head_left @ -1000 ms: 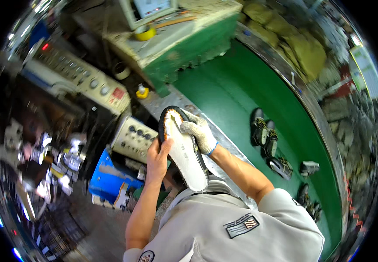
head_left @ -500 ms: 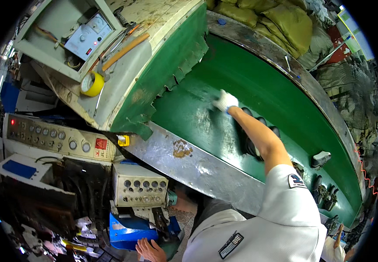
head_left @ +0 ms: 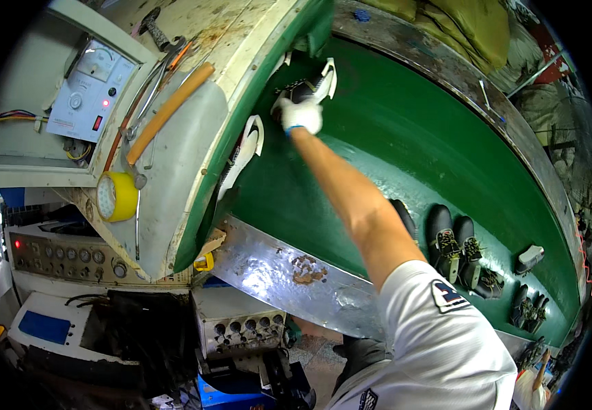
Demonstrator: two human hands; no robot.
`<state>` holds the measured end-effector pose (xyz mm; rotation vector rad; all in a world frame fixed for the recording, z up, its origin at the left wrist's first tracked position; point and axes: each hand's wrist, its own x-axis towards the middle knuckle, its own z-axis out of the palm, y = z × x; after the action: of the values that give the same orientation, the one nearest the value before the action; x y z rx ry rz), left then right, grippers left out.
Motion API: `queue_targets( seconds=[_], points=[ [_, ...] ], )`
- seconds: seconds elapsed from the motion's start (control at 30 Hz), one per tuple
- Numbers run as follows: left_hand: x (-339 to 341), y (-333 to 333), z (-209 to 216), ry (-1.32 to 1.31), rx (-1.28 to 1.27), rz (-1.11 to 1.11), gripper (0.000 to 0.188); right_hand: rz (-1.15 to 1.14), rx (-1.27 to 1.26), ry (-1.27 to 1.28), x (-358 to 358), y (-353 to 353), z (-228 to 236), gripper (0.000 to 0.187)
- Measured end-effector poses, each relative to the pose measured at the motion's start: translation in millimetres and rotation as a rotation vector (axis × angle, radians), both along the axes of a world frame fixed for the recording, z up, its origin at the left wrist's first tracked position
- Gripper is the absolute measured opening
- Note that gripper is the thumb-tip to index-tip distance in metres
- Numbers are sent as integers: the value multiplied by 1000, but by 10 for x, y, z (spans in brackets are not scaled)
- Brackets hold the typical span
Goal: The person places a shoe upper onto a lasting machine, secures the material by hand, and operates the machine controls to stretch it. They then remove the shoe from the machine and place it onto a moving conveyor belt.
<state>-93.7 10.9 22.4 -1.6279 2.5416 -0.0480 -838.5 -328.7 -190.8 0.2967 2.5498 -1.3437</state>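
Note:
My right hand (head_left: 300,117), in a white glove, is closed on a dark lace-up shoe (head_left: 303,91) with a white piece at one end, on the green belt (head_left: 357,137) close to the green curtain. My fingers are partly hidden against the shoe. Beside it, another shoe with a white sole or edge (head_left: 246,152) sticks out from under the curtain's edge. A bit of a third white-edged one (head_left: 281,63) shows farther back. My bare right forearm crosses the belt above several dark shoes. My left hand is out of view.
Dark lace-up shoes (head_left: 442,239) stand on the belt to the right, with a grey one (head_left: 530,259) beyond. A metal ledge (head_left: 275,263) borders the near side. At left are a hammer (head_left: 173,113), yellow tape (head_left: 117,196), wrenches and control boxes (head_left: 238,324).
My view has swung left and closer to the curtain. My right hand has reached away to the left and taken hold of a shoe there. My left hand has left the picture.

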Motion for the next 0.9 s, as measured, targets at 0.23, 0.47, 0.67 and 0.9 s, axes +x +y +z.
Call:
queue_targets(
  seconds=[0.23,0.47,0.67,0.9],
  points=[
    [36,-177,-112,50,19,-77,22,-51,-66,-199,-648,161,-671,111],
    [18,-50,33,9,-34,-20,17,308,-1288,-636,157,1486,-340,45],
    [172,-101,-69,152,-3,27,26,219,-1558,-1295,2410,3021,500,82],
    [-391,-1282,332,1586,663,493,51,628,-1156,-1400,4564,3056,1332,52]
  ],
)
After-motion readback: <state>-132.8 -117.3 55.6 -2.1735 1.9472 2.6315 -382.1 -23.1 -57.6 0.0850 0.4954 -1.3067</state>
